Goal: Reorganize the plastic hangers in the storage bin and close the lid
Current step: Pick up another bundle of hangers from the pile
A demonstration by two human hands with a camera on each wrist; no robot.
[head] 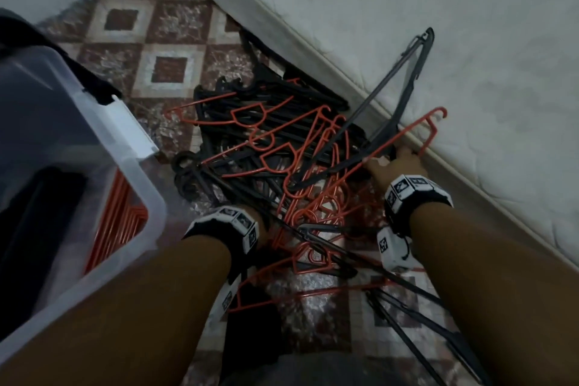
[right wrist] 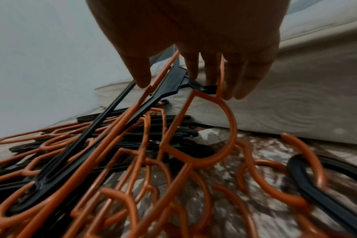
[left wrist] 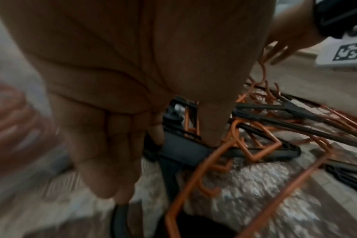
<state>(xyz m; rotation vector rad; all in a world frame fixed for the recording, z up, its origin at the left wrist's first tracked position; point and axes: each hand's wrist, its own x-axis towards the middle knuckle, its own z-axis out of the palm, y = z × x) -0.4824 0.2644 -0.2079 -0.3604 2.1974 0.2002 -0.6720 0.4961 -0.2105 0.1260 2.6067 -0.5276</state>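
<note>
A tangled pile of black and orange plastic hangers (head: pixel 282 147) lies on the carpet. The clear storage bin (head: pixel 138 172) stands at the left with a row of orange hangers (head: pixel 116 222) inside. My right hand (head: pixel 396 160) grips an orange hanger (head: pixel 410 131) and a black hanger (head: pixel 404 72), both raised against the mattress. In the right wrist view the right hand (right wrist: pixel 185 87) has the orange bar running between its fingers. My left hand (left wrist: pixel 161 161) reaches down into the pile. Its thumb tip (left wrist: pixel 210 138) touches a black hanger (left wrist: pixel 194 151). Whether the fingers clamp it is unclear.
A white mattress (head: pixel 438 41) borders the pile on the right. The patterned carpet (head: pixel 163 66) stretches behind the pile. More black hangers (head: pixel 416 323) lie near my right forearm. A white latch (head: pixel 131 125) sticks out of the bin's rim.
</note>
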